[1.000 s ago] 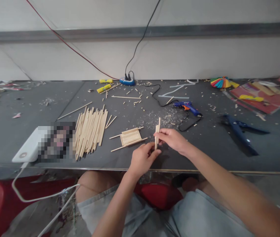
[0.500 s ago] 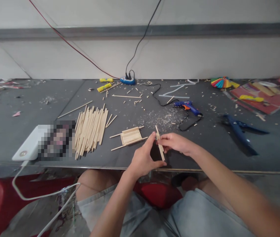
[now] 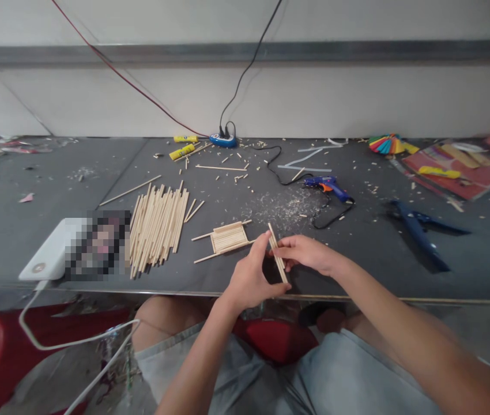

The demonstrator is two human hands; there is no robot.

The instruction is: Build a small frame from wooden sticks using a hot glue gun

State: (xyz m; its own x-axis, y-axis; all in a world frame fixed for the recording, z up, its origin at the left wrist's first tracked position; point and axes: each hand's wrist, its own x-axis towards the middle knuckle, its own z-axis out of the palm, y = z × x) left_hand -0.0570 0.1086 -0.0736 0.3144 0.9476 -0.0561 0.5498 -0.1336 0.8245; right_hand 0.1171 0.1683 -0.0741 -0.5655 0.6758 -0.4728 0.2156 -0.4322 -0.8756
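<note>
Near the table's front edge, I hold a few thin wooden sticks (image 3: 278, 260) side by side, slanting. My left hand (image 3: 249, 276) grips them at both ends, with the thumb at the near end and the fingers at the far end. On their right side, my right hand (image 3: 303, 252) pinches the sticks near the middle. Left of my hands lies a small frame of glued-looking sticks (image 3: 229, 238), with longer sticks jutting past its corners. Farther left is a pile of loose wooden sticks (image 3: 158, 227).
A blue glue gun (image 3: 329, 185) with a black cord lies behind my right hand. Dark blue cutters (image 3: 420, 233) rest at right. A white power bank (image 3: 57, 248) sits at left. A blue power socket (image 3: 222, 140) stands by the wall; stick scraps litter the table.
The held sticks have tilted slightly, their far end shifting a little left. Both hands keep their grip; the small frame has stayed in place.
</note>
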